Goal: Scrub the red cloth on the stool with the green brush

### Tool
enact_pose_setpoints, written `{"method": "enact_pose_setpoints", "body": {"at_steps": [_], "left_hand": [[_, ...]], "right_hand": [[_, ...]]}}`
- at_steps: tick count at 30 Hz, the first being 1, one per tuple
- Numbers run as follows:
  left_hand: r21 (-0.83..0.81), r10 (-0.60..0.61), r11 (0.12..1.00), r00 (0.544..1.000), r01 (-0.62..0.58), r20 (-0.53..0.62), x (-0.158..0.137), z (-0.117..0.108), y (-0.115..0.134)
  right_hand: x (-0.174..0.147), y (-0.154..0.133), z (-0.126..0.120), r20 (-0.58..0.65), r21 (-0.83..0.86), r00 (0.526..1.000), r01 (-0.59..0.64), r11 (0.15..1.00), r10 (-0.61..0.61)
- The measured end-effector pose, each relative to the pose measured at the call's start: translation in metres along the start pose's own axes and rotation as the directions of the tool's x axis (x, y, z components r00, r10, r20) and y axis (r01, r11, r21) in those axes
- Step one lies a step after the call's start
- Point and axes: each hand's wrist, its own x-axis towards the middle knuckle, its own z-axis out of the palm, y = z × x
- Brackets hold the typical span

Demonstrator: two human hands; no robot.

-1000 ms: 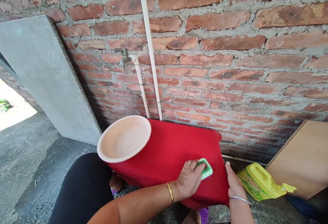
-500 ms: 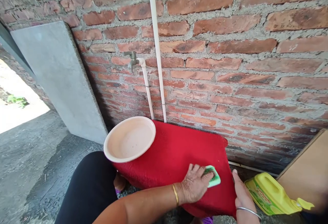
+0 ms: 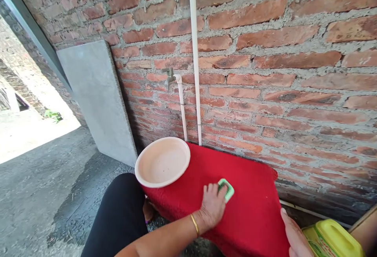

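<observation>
My left hand (image 3: 212,206) is closed on a small light green scrub brush (image 3: 229,195), its thumb over the brush and the other fingers resting on the red cloth. The cloth (image 3: 250,214) lies spread over a low table-like surface and hangs down at the near side. At its right edge, my right hand (image 3: 294,231) holds the cloth's border; a stretched finger or thumb shows, while the rest is hidden or out of frame. A pale, round basin (image 3: 163,164) stands on the cloth's left end, with a few dark specks inside.
A yellow jug (image 3: 334,237) lies beside my right hand. Behind stand a brick wall (image 3: 250,102), white pipes (image 3: 196,61) and a tap (image 3: 169,77). A grey slab (image 3: 96,100) leans at the left. My dark-clad knee (image 3: 125,206) is near the basin.
My left hand has slid the brush leftward across the cloth, toward its middle. My right hand stays at the right edge. The view has shifted, showing more of the left side.
</observation>
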Motion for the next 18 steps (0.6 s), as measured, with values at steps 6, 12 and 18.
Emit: {"method": "enact_pose_setpoints", "body": {"at_steps": [6, 12, 18], "left_hand": [[-0.141, 0.118, 0.983, 0.993, -0.121, -0.032, 0.001, 0.006, 0.016], [-0.127, -0.446, 0.890, 0.894, 0.438, -0.036, 0.057, -0.027, -0.071], [-0.094, -0.251, 0.963, 0.967, 0.254, 0.038, 0.046, -0.004, -0.031]], "right_hand": [[0.002, 0.008, 0.000, 0.059, 0.080, 0.994, -0.098, 0.992, 0.094], [0.006, 0.009, 0.001, 0.039, 0.032, 0.995, -0.089, 0.995, 0.088], [0.004, 0.005, 0.000, 0.025, 0.011, 0.997, -0.068, 0.998, 0.068]]}}
